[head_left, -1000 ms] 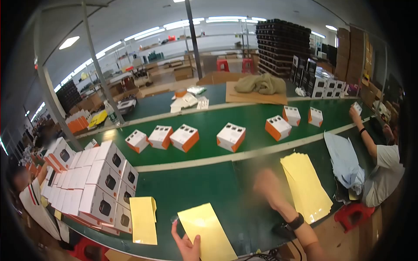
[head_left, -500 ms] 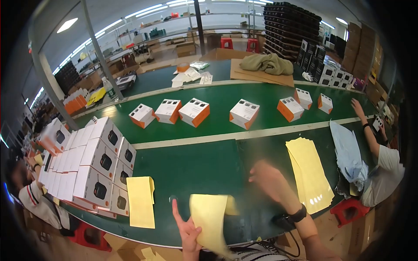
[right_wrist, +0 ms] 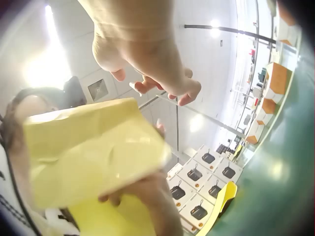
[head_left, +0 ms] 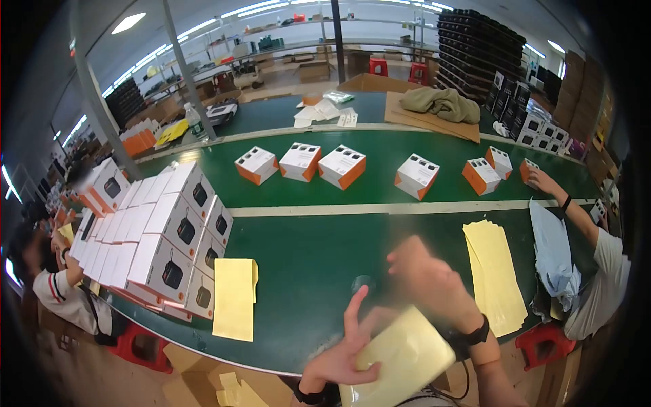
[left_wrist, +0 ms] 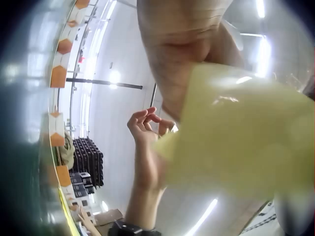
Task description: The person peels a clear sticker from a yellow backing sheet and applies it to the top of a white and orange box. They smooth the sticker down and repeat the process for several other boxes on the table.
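Note:
My left hand [head_left: 342, 356] pinches a glossy yellow sheet [head_left: 410, 356], its thumb across the face and index finger stretched out. A small clear round piece [head_left: 363, 280] shows at that fingertip. In the right wrist view the yellow sheet [right_wrist: 93, 152] looks folded over, with more yellow below it. My right hand [head_left: 434, 278], blurred and wearing a dark band, hovers just beyond the sheet. Its fingers are loosely bent with nothing visible in them, as the right hand [left_wrist: 145, 128] also shows in the left wrist view.
A fanned stack of yellow sheets [head_left: 495, 278] lies right, a folded yellow sheet [head_left: 234, 298] left. Stacked white boxes [head_left: 159, 251] stand at the left edge. White-and-orange boxes [head_left: 342, 166] sit on the green belt [head_left: 380, 146] beyond. Another person's hand [head_left: 542, 182] touches a box at right.
The left hand has moved right, towards the right hand. The yellow sheet, long and flat before, was bent and now looks shorter and folded. The other person's hand has reached a box.

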Demonstrator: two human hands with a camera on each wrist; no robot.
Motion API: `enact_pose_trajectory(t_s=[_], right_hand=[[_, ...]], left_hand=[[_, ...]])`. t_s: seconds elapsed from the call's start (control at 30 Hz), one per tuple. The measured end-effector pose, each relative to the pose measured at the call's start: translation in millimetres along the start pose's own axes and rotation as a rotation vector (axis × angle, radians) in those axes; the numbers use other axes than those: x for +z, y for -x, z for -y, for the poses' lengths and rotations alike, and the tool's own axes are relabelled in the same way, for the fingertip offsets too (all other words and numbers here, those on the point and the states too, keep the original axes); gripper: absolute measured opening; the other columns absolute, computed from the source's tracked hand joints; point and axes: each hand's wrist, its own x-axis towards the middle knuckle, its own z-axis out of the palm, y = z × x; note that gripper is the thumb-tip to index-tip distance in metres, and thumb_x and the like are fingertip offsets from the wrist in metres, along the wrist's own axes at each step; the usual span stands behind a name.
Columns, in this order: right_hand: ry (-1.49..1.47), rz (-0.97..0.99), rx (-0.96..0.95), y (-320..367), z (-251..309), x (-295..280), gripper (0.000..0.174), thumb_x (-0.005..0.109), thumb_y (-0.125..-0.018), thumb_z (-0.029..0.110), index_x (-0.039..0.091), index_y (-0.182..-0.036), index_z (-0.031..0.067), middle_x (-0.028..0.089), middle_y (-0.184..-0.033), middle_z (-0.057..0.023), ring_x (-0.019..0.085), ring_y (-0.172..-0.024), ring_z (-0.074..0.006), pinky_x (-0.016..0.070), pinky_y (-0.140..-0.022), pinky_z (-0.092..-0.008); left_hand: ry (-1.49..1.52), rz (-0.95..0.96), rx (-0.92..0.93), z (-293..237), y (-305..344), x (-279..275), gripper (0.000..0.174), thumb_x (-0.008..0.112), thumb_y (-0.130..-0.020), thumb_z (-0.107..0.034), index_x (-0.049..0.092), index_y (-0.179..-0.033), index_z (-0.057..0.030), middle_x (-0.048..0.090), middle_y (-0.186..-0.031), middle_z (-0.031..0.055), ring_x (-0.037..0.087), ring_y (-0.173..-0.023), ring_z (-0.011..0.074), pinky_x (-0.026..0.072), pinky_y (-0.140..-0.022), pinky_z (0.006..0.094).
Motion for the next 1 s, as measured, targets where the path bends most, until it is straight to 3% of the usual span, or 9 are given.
enact_pose_trajectory(t_s=[0.07,0.1,0.17,0.23,0.3,0.33,0.63,0.83,1.0], right_hand=[[-0.054,0.036,-0.002,-4,14,1,0.052,0.037,-0.096,0.056,0.042,-0.078,0.0076,0.032,-0.111,-0.0099,0.034,-0.124,-0.0266,0.0284,-0.106,-0.0420],[-0.012,0.053,-0.004,-5,17,3,0.053,0.035,-0.096,0.057,0.042,-0.078,0.0077,0.031,-0.111,-0.0099,0.033,-0.124,-0.0270,0.0278,-0.106,-0.0421],[0.029,0.087,-0.012,-9,21,5,0.053,0.034,-0.097,0.057,0.042,-0.078,0.0078,0.031,-0.111,-0.0099,0.033,-0.124,-0.0275,0.0272,-0.106,-0.0423],[0.068,0.118,-0.018,-11,20,7,0.054,0.033,-0.097,0.058,0.042,-0.079,0.0079,0.031,-0.111,-0.0099,0.033,-0.124,-0.0280,0.0266,-0.107,-0.0425],[0.055,0.121,-0.014,-12,16,10,0.056,0.033,-0.097,0.061,0.043,-0.080,0.0083,0.030,-0.111,-0.0101,0.032,-0.125,-0.0289,0.0270,-0.106,-0.0433],[0.053,0.130,-0.016,-12,15,13,0.056,0.033,-0.097,0.061,0.043,-0.080,0.0083,0.030,-0.111,-0.0101,0.032,-0.125,-0.0289,0.0270,-0.106,-0.0433],[0.165,0.165,-0.021,-9,13,22,0.058,0.040,-0.095,0.064,0.044,-0.084,0.0069,0.031,-0.112,-0.0117,0.035,-0.124,-0.0295,0.0334,-0.104,-0.0450],[0.269,0.145,-0.036,-12,9,21,0.047,0.047,-0.095,0.053,0.045,-0.087,0.0060,0.033,-0.111,-0.0124,0.037,-0.123,-0.0303,0.0367,-0.101,-0.0433],[0.370,0.096,-0.071,-12,10,19,0.027,0.056,-0.089,0.030,0.047,-0.088,0.0047,0.033,-0.112,-0.0141,0.039,-0.122,-0.0328,0.0351,-0.102,-0.0455]], left_hand=[[-0.905,-0.145,0.038,-11,-8,3,0.122,0.066,-0.076,0.007,-0.028,-0.151,-0.0139,0.030,-0.145,0.0281,0.057,-0.116,0.0360,0.0512,-0.094,0.0367],[-0.907,-0.152,0.033,-13,-7,5,0.122,0.066,-0.076,0.007,-0.028,-0.151,-0.0139,0.030,-0.145,0.0281,0.057,-0.116,0.0360,0.0512,-0.094,0.0367],[-0.915,-0.351,0.049,-18,-8,6,0.113,0.065,-0.075,0.006,-0.020,-0.149,0.0030,0.020,-0.152,0.0329,0.031,-0.142,0.0370,0.0293,-0.114,0.0450],[-0.978,-0.345,0.188,-25,-12,8,0.111,0.064,-0.077,0.007,-0.019,-0.150,0.0002,0.017,-0.154,0.0310,0.031,-0.142,0.0381,0.0315,-0.114,0.0473],[-0.682,-0.332,0.362,-24,-17,11,0.122,0.061,-0.079,0.013,-0.032,-0.148,-0.0257,0.013,-0.155,0.0271,0.068,-0.103,0.0301,0.0605,-0.082,0.0339],[-0.609,-0.299,0.326,-27,-18,14,0.126,0.060,-0.079,0.014,-0.037,-0.144,-0.0344,0.016,-0.155,0.0279,0.067,-0.105,0.0284,0.0608,-0.082,0.0332],[-0.616,-0.263,0.184,-27,-6,29,0.126,0.058,-0.080,0.015,-0.041,-0.141,-0.0348,0.025,-0.151,0.0302,0.062,-0.114,0.0310,0.0591,-0.085,0.0343],[-0.592,-0.320,0.212,-24,-1,31,0.122,0.053,-0.082,0.017,-0.040,-0.141,-0.0377,0.026,-0.150,0.0309,0.059,-0.119,0.0326,0.0560,-0.090,0.0371],[-0.607,-0.339,0.206,-23,1,29,0.121,0.050,-0.084,0.017,-0.040,-0.140,-0.0392,0.026,-0.151,0.0311,0.057,-0.121,0.0335,0.0536,-0.095,0.0387]])
